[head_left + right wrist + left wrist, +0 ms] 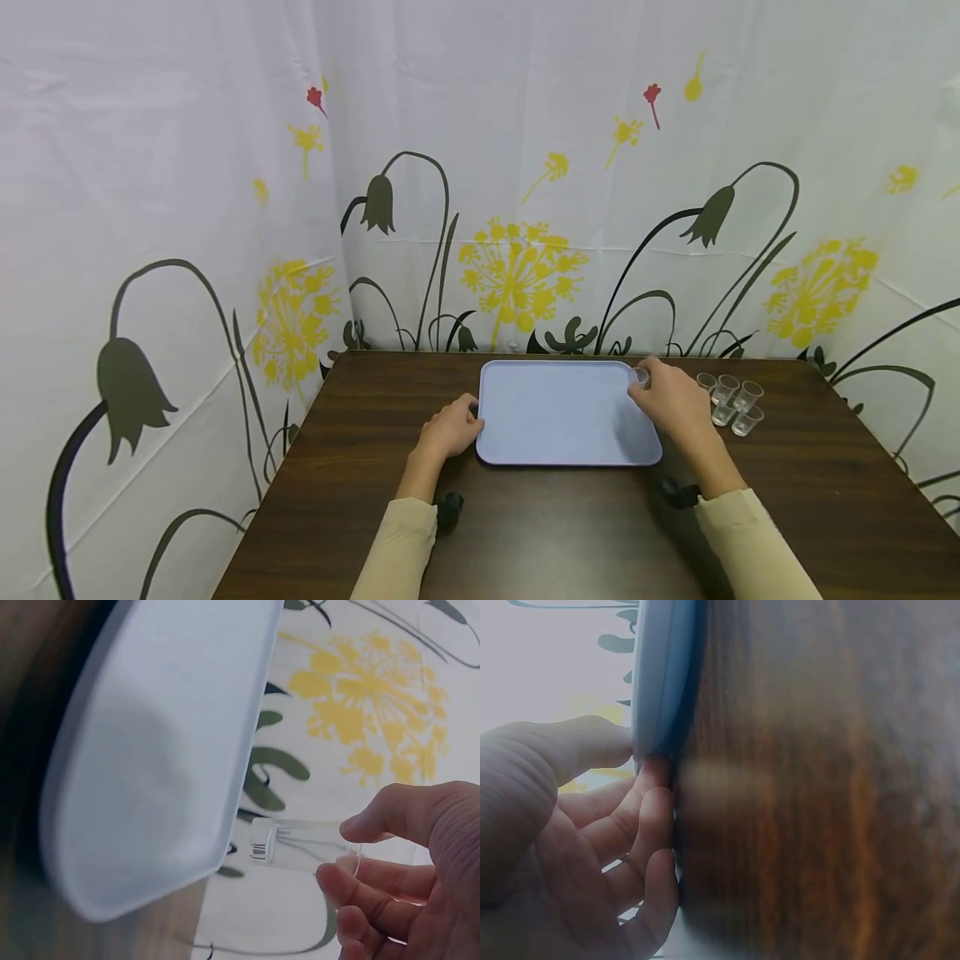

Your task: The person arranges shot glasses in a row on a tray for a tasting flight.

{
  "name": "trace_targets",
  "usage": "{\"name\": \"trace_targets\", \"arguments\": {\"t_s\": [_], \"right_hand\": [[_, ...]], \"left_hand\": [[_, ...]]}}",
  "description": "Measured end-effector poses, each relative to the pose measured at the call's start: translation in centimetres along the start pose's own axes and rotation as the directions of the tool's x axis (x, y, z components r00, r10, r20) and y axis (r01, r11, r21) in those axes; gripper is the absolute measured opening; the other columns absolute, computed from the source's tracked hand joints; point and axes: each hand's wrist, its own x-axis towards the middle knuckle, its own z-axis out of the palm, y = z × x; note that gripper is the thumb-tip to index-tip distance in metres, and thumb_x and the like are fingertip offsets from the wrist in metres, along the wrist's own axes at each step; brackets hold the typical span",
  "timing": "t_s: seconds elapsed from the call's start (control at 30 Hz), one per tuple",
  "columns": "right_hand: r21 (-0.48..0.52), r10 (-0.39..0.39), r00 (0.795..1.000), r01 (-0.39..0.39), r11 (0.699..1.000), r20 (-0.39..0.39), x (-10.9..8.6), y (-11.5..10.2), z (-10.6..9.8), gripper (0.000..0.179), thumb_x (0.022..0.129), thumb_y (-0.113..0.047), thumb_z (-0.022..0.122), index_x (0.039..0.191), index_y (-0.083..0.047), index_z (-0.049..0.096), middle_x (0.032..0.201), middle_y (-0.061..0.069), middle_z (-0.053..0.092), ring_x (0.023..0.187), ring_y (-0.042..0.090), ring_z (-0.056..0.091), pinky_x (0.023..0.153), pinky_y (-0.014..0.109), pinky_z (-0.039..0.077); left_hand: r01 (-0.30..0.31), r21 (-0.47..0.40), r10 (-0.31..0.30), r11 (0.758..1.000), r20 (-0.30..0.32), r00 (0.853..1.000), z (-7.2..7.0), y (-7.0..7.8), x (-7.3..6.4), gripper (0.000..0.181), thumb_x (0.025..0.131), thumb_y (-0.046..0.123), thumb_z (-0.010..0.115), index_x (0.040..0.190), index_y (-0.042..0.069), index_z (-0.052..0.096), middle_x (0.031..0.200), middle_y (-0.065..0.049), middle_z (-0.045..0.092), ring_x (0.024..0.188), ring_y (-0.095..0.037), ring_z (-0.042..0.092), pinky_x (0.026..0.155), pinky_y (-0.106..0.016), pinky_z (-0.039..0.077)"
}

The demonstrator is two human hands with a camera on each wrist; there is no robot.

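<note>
A light blue rectangular tray (562,417) lies on the table. At its left edge my left hand (452,427) pinches the rim, thumb against the upper side and index fingertip at the underside in the left wrist view, where the tray (660,675) appears edge-on. Near the tray's far right corner, my right hand (672,398) holds a clear shot glass (304,844) by its rim between thumb and fingers. The glass is above the table; its thick base points toward the tray side in the right wrist view. Several more clear shot glasses (726,390) stand right of that hand.
The dark wood table (360,467) extends around the tray. Behind it hangs a white curtain (517,108) printed with flowers, meeting the table's far edge. Black straps with small devices sit on both wrists.
</note>
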Motion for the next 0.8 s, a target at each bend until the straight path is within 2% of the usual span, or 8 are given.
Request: {"name": "trace_targets", "arguments": {"t_s": [0.2,0.3,0.4,0.5,0.63,0.8], "right_hand": [[0.038,-0.043,0.999,0.043,0.998,-0.003,0.4,-1.9,0.3,0.047,0.096,-0.032,0.065,0.137,-0.009,0.068,0.104,0.010,0.078,0.077,0.025,0.065,0.059,0.043,0.048],[0.065,-0.052,0.999,0.051,0.997,0.015,0.5,-2.8,0.7,0.048,0.097,-0.034,0.066,0.139,-0.010,0.068,0.105,0.009,0.077,0.075,0.023,0.065,0.058,0.040,0.047],[0.094,-0.057,0.998,0.053,0.994,0.036,0.6,-3.7,1.4,0.048,0.097,-0.035,0.066,0.138,-0.011,0.068,0.107,0.008,0.078,0.075,0.022,0.065,0.057,0.039,0.047],[0.115,-0.072,0.996,0.066,0.991,0.046,0.8,-4.5,2.2,0.047,0.097,-0.035,0.066,0.138,-0.012,0.068,0.107,0.007,0.078,0.076,0.021,0.066,0.058,0.039,0.048],[0.123,-0.099,0.994,0.093,0.988,0.044,0.8,-5.5,3.0,0.047,0.096,-0.035,0.066,0.137,-0.014,0.070,0.106,0.004,0.078,0.079,0.020,0.066,0.061,0.041,0.049],[0.123,-0.126,0.991,0.120,0.985,0.041,0.7,-6.7,3.8,0.045,0.095,-0.035,0.067,0.134,-0.015,0.070,0.103,0.002,0.079,0.081,0.020,0.068,0.063,0.043,0.051]], "left_hand": [[-0.006,0.002,0.006,1.000,-0.006,1.000,-0.1,0.1,-0.3,0.046,0.104,0.033,0.065,0.144,0.013,0.060,0.106,-0.001,0.075,0.092,-0.025,0.068,0.094,-0.066,0.047],[-0.008,-0.003,0.008,1.000,-0.011,1.000,0.2,-0.1,0.0,0.046,0.103,0.035,0.066,0.145,0.016,0.060,0.103,0.004,0.074,0.089,-0.021,0.067,0.096,-0.066,0.047],[0.004,0.004,-0.004,1.000,-0.009,1.000,0.8,-0.9,0.9,0.049,0.103,0.039,0.065,0.148,0.019,0.060,0.100,0.009,0.071,0.088,-0.018,0.065,0.097,-0.062,0.047],[0.010,0.020,-0.010,1.000,0.013,1.000,1.1,-1.3,1.5,0.054,0.104,0.040,0.064,0.154,0.021,0.057,0.096,0.009,0.067,0.082,-0.018,0.061,0.088,-0.054,0.048],[-0.010,0.034,0.008,0.999,0.045,0.999,0.9,-1.4,1.6,0.058,0.105,0.040,0.061,0.159,0.022,0.054,0.088,0.004,0.062,0.072,-0.020,0.056,0.071,-0.044,0.040],[-0.010,0.029,0.008,1.000,0.054,0.998,1.3,-1.8,2.1,0.059,0.104,0.039,0.060,0.160,0.020,0.053,0.084,0.006,0.062,0.069,-0.018,0.056,0.071,-0.043,0.039]]}}
